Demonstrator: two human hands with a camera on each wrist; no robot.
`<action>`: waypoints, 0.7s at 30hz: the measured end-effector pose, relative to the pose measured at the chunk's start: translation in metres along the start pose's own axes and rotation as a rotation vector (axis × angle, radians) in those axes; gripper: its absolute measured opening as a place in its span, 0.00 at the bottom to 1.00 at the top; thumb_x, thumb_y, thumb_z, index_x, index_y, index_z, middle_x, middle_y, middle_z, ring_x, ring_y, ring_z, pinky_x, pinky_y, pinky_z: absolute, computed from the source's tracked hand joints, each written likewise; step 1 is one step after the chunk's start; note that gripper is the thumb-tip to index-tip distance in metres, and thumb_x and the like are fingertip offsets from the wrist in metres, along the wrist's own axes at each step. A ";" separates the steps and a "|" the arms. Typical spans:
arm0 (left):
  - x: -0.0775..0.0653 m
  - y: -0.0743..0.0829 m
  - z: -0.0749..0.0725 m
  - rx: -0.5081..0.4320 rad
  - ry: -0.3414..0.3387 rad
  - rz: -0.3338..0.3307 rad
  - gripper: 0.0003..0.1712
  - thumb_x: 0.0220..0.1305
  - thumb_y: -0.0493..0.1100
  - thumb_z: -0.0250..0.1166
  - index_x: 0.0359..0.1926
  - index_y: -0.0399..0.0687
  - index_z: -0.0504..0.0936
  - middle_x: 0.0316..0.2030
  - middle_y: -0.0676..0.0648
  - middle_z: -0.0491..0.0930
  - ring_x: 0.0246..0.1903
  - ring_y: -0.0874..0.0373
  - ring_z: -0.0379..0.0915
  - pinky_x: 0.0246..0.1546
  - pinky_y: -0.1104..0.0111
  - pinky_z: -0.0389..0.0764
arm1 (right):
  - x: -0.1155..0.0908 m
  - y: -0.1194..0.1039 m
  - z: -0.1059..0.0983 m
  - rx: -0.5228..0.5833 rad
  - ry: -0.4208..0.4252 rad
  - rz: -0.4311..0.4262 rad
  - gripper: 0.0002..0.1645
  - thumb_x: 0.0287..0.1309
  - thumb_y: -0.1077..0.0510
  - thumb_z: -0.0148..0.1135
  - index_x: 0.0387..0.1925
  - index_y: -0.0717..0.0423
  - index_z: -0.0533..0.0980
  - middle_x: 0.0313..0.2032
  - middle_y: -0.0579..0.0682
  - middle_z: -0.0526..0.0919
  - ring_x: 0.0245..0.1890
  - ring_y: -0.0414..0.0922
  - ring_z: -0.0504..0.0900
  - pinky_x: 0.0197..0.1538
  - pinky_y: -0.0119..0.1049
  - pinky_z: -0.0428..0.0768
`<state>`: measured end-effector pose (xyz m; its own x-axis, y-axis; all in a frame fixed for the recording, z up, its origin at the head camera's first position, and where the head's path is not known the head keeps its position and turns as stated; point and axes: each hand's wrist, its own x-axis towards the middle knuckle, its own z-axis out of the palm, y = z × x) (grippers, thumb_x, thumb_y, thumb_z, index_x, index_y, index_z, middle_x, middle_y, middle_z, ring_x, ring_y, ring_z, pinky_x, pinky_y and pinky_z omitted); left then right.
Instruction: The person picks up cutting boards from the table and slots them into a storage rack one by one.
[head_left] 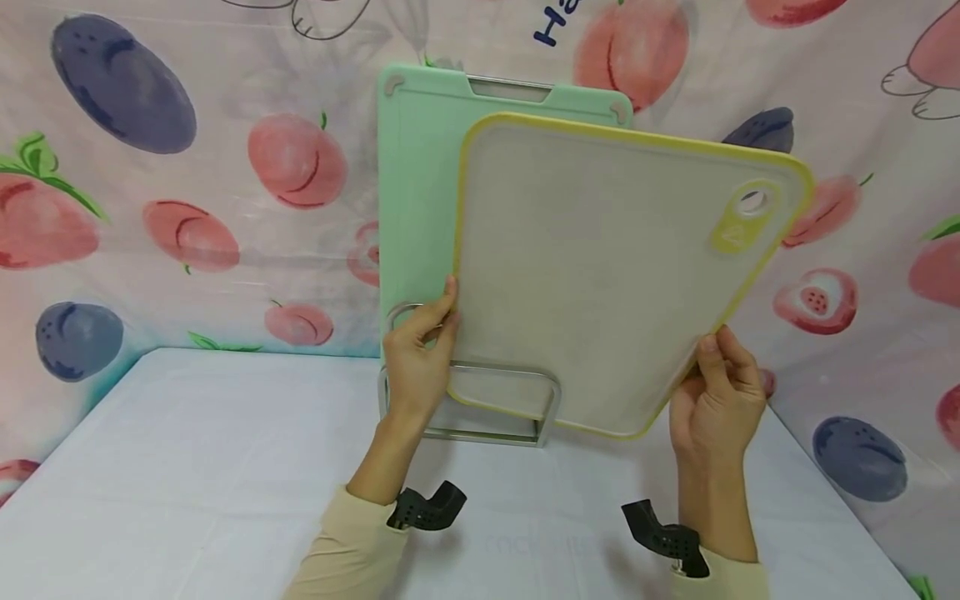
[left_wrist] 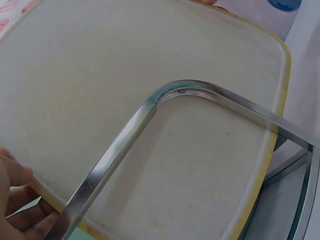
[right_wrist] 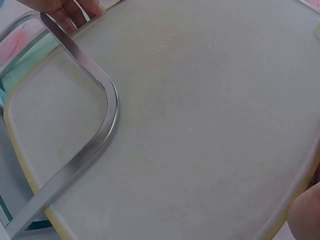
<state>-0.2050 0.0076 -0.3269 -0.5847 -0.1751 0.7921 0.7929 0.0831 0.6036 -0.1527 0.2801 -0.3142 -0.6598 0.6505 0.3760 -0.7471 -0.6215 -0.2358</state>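
A whitish cutting board [head_left: 585,275] with a yellow rim is held tilted between both hands. My left hand [head_left: 416,358] pinches its left edge, thumb on the near face. On the lower right edge, my right hand [head_left: 716,396] grips with the thumb in front and fingers behind. The board's lower left corner sits behind the front loop of a metal rack [head_left: 551,408], as the left wrist view shows with the bent bar [left_wrist: 187,87] crossing its face. A green cutting board [head_left: 420,183] stands upright in the rack behind it, partly hidden.
The rack stands on a white-covered table [head_left: 210,467]. Behind and to the right hangs a fruit-printed cloth [head_left: 300,158]. Black wrist camera mounts [head_left: 431,506] stick out inward from both wrists over the tabletop.
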 end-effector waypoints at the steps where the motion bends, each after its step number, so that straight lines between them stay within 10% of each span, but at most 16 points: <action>1: 0.000 0.000 -0.001 -0.002 0.001 0.001 0.22 0.57 0.23 0.64 0.54 0.37 0.79 0.48 0.45 0.81 0.44 0.52 0.80 0.36 0.73 0.80 | 0.000 0.000 0.001 0.002 0.002 0.002 0.10 0.49 0.83 0.58 0.33 0.76 0.80 0.32 0.64 0.78 0.31 0.52 0.79 0.37 0.38 0.80; 21: 0.004 -0.005 -0.014 0.034 0.036 -0.001 0.22 0.58 0.23 0.63 0.53 0.41 0.81 0.39 0.42 0.84 0.35 0.53 0.78 0.33 0.76 0.78 | -0.009 0.012 0.007 -0.010 0.011 0.000 0.09 0.47 0.83 0.61 0.32 0.76 0.80 0.31 0.61 0.79 0.32 0.51 0.80 0.37 0.36 0.81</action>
<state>-0.2089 -0.0073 -0.3276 -0.5787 -0.2103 0.7880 0.7855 0.1160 0.6078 -0.1550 0.2639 -0.3136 -0.6610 0.6553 0.3657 -0.7475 -0.6175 -0.2446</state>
